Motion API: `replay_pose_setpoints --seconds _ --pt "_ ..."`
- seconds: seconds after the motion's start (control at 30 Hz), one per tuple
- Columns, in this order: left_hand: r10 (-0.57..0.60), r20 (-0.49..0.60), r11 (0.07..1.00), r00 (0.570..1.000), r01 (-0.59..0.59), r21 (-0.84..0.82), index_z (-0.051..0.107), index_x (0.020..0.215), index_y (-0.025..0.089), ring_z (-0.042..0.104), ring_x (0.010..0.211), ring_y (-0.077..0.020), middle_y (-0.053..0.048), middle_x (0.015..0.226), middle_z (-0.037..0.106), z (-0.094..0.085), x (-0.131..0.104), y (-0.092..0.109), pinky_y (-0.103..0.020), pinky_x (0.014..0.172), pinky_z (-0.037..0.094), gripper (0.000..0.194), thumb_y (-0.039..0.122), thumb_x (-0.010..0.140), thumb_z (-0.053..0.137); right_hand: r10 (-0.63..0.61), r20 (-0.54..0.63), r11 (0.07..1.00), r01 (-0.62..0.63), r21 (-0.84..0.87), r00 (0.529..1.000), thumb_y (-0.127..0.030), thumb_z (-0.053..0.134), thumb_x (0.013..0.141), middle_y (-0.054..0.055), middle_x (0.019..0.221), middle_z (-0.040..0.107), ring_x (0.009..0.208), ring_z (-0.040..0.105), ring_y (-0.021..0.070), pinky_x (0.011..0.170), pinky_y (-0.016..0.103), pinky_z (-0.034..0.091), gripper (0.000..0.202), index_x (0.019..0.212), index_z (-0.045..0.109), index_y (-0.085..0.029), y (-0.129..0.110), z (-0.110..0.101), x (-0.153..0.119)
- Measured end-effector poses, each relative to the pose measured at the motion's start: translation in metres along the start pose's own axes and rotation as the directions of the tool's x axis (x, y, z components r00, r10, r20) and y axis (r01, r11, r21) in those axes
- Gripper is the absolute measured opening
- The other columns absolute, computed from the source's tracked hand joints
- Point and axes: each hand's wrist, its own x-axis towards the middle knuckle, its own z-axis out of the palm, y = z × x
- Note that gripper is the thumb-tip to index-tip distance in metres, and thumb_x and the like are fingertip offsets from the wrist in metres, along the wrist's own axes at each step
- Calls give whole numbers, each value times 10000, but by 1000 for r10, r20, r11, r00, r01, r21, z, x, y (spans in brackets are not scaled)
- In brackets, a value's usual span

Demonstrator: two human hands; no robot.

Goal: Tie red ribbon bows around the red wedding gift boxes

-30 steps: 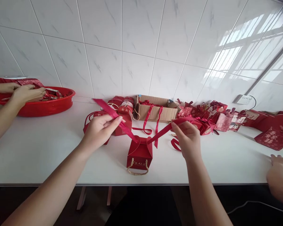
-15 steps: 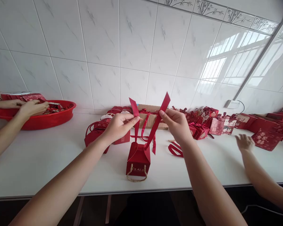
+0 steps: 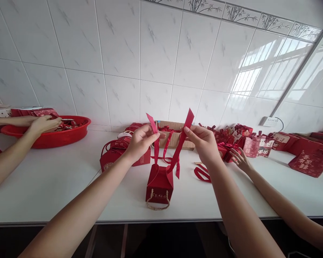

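A small red gift box (image 3: 159, 182) with gold lettering and a gold cord handle (image 3: 158, 208) stands near the table's front edge. Red ribbon (image 3: 177, 154) rises from its top in two lengths. My left hand (image 3: 144, 141) pinches the left length close to its slanted end. The right length is pinched between the thumb and fingers of my right hand (image 3: 203, 141), its cut tip sticking up above. Both lengths are stretched upward in a V over the box. Behind my right forearm lies a loose loop of red ribbon (image 3: 201, 173).
Red boxes with handles (image 3: 114, 152) stand behind my left forearm. A cardboard box (image 3: 188, 143) holding ribbon is against the wall. Finished-looking red boxes (image 3: 228, 152) and bags (image 3: 309, 161) line the right. At left, another person's hands work over a red basin (image 3: 70, 138); a third person's hand (image 3: 240, 161) reaches in from the right.
The other person's hand at right has moved left to the red boxes. My hands keep their hold on the ribbon ends; the whole view has shifted slightly.
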Motion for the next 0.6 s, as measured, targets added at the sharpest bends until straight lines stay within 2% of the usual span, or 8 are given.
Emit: replay_pose_setpoints --seconds 0.13,0.23,0.37,0.5,0.6 --pt "-5 -35 991 999 1 -135 605 717 177 624 735 -160 -15 715 649 0 2 -7 -303 722 494 143 296 761 672 4 10 1000 -4 -5 1000 -438 668 769 -16 585 572 649 565 144 665 303 479 247 699 687 -201 0 1 1" --pt "-9 -70 990 998 -1 -140 586 668 175 599 709 -140 -3 706 629 -1 1 -9 -274 678 477 205 311 713 733 16 30 1000 -16 13 999 -435 674 763 -7 622 618 653 580 148 655 307 481 237 753 711 -201 1 0 1" --pt "58 -109 998 992 -58 2 677 766 173 615 759 -163 -37 771 670 -2 -4 -9 -287 720 484 192 364 761 696 10 29 998 -12 58 1000 -394 715 732 9 748 691 726 623 150 696 305 495 206 827 727 -212 5 0 2" --pt "195 -163 971 967 -166 174 725 886 187 638 879 -183 -60 913 708 -1 -7 -11 -293 799 501 156 293 780 682 9 9 999 -10 53 1000 -392 702 743 11 776 696 745 625 144 703 297 494 201 846 728 -221 8 -1 2" --pt "242 -189 955 952 -199 218 728 949 201 643 927 -182 -62 986 712 0 -8 -13 -295 831 510 173 256 802 657 18 -9 1000 -18 12 1000 -417 669 769 18 761 684 732 605 149 690 297 487 226 825 729 -207 7 0 2"
